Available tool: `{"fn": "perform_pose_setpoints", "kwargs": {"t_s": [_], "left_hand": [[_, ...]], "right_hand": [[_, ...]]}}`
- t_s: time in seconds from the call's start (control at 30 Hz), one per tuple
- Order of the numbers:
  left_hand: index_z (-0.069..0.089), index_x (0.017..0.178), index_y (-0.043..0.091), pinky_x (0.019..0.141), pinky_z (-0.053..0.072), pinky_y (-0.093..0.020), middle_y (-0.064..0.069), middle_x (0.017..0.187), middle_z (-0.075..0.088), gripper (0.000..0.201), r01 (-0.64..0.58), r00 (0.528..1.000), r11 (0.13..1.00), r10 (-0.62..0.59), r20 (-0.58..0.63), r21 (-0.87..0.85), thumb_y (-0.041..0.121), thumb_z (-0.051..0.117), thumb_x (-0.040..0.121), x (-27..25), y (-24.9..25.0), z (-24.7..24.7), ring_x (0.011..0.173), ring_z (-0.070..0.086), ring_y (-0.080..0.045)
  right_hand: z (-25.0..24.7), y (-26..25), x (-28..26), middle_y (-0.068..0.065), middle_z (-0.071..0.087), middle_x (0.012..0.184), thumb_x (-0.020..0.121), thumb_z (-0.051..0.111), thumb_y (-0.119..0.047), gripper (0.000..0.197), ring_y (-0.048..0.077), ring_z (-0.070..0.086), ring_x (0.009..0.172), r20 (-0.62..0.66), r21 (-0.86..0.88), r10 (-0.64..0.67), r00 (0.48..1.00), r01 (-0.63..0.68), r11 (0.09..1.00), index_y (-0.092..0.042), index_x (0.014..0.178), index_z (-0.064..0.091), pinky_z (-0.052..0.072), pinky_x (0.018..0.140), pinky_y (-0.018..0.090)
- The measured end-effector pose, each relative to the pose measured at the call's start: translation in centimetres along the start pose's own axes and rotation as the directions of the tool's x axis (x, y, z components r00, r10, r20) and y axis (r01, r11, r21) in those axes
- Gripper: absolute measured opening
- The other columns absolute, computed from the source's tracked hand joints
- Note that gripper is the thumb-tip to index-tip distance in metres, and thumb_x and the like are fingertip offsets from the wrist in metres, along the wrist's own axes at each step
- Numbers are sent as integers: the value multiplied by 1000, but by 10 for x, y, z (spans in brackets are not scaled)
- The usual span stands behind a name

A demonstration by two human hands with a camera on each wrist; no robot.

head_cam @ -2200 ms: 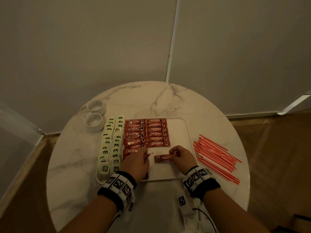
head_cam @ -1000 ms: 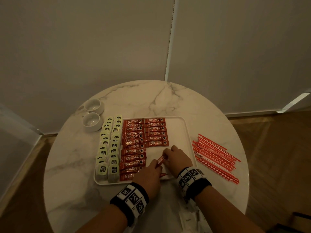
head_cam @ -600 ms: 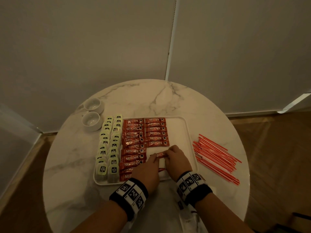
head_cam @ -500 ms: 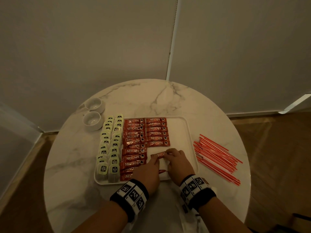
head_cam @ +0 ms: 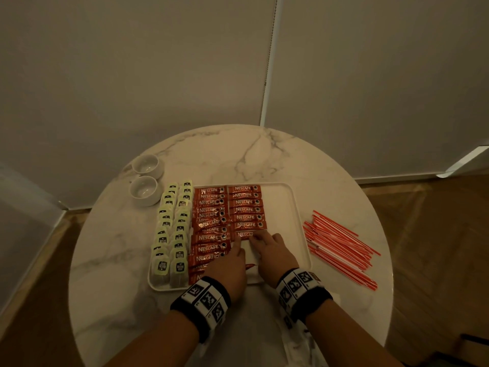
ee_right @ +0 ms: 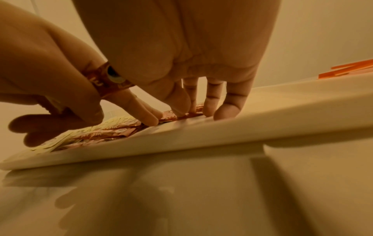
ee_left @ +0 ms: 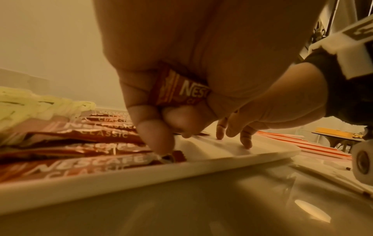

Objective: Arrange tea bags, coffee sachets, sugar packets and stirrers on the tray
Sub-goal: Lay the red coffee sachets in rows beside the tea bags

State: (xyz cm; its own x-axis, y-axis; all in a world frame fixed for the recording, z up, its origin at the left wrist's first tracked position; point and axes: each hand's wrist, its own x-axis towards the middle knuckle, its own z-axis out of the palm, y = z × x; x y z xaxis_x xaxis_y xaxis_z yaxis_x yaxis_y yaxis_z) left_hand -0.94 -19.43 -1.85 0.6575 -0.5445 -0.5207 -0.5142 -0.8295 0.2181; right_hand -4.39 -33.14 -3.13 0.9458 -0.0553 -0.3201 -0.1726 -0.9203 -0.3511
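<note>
head view: white tray (head_cam: 299,207) at desk (head_cam: 238,154) centre, tea bags (head_cam: 173,234) at its 9 o'clock edge, coffee sachets (head_cam: 211,223) in two columns beside them, stirrers (head_cam: 341,247) off-tray at 3 o'clock. right hand (head_cam: 275,254) pressing newest sachet (head_cam: 244,234) flat with straight fingers.

left wrist view: left hand (ee_left: 201,63) curled, clamping spare sachet (ee_left: 181,91).

right wrist view: right fingers (ee_right: 228,110) extended, tips on tray.

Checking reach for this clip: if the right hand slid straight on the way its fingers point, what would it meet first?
The right hand points away from the person, fingertips on the newest coffee sachet. Straight on, it would probably meet the second column of sachets first.
</note>
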Motion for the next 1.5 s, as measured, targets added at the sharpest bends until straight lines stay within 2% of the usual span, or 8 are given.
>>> {"fn": "perform_pose_setpoints", "kwargs": {"t_s": [0.37, 0.53, 0.77, 0.97, 1.07, 1.13, 1.3, 1.5], "left_hand": [[36, 139, 14, 88, 51, -40, 0, 159, -9, 46, 1, 1000, 1000, -1, -1, 7, 18, 45, 95, -3, 0, -5, 109, 56, -26], [51, 119, 16, 84, 50, -35, -3, 126, 47, 26, -12, 988, 990, -9, -151, -139, 25, 42, 96, -9, 2, -10, 97, 58, -22], [51, 103, 22, 77, 47, -24, 6, 97, 55, 13, -76, 973, 905, -24, -229, -419, 20, 52, 90, -11, 1, -18, 85, 54, -9], [47, 107, 23, 70, 42, -22, 6, 92, 53, 25, -216, 944, 875, 74, -322, -434, 20, 58, 86, -19, -8, -24, 82, 53, -10], [63, 100, 21, 74, 40, -12, 8, 92, 57, 12, -324, 868, 849, 91, -488, -417, 21, 62, 88, -20, -13, -24, 82, 52, -5], [70, 89, 23, 73, 44, -15, 6, 84, 62, 7, -295, 889, 763, -1, -458, -575, 23, 63, 89, -21, -15, -25, 75, 56, -5], [72, 79, 24, 60, 54, -31, -3, 73, 71, 10, -164, 977, 497, -39, -210, -852, 21, 66, 87, -28, -12, -32, 59, 64, -10], [72, 84, 11, 59, 50, -25, -2, 69, 71, 9, -106, 994, 376, 43, -97, -920, 18, 67, 86, -28, -16, -34, 58, 61, -11]], "right_hand": [[0, -1, 0, -9, 23, 150, 89, 50, -7, 62, 21, 29, 126, -18, -7, 2, 1000, -2, 1000, -25, 146, 31, 40, 104, 29], [-9, -1, -8, -5, 42, 137, 90, 46, -2, 44, 15, 42, 121, -143, 250, 64, 988, -26, 968, -21, 129, 54, 38, 104, 26], [-28, -10, -28, 0, 64, 71, 94, 55, -31, 14, 12, 56, 58, 39, 831, 158, 987, -120, 544, -20, 93, 64, 47, 55, 25], [-40, -4, -31, 9, 60, 67, 88, 55, 2, 11, 16, 53, 55, 39, 913, 175, 984, -106, 394, -3, 90, 65, 49, 56, 29], [-44, -1, -30, 11, 60, 70, 91, 58, -6, 13, 18, 53, 57, 42, 954, 249, 968, -113, 279, 1, 91, 68, 52, 61, 33], [-47, -1, -30, 9, 62, 72, 92, 61, -19, 22, 19, 55, 60, 77, 981, 249, 965, -118, 153, 2, 92, 69, 54, 64, 34], [-44, -4, -31, 6, 66, 79, 88, 66, -23, 14, 13, 54, 63, 20, 916, 167, 986, -85, 392, -11, 92, 70, 49, 58, 28], [-41, -1, -29, 4, 59, 63, 93, 58, -17, 20, 14, 48, 52, 22, 948, 193, 981, -82, 309, -2, 84, 68, 45, 54, 28]]}}
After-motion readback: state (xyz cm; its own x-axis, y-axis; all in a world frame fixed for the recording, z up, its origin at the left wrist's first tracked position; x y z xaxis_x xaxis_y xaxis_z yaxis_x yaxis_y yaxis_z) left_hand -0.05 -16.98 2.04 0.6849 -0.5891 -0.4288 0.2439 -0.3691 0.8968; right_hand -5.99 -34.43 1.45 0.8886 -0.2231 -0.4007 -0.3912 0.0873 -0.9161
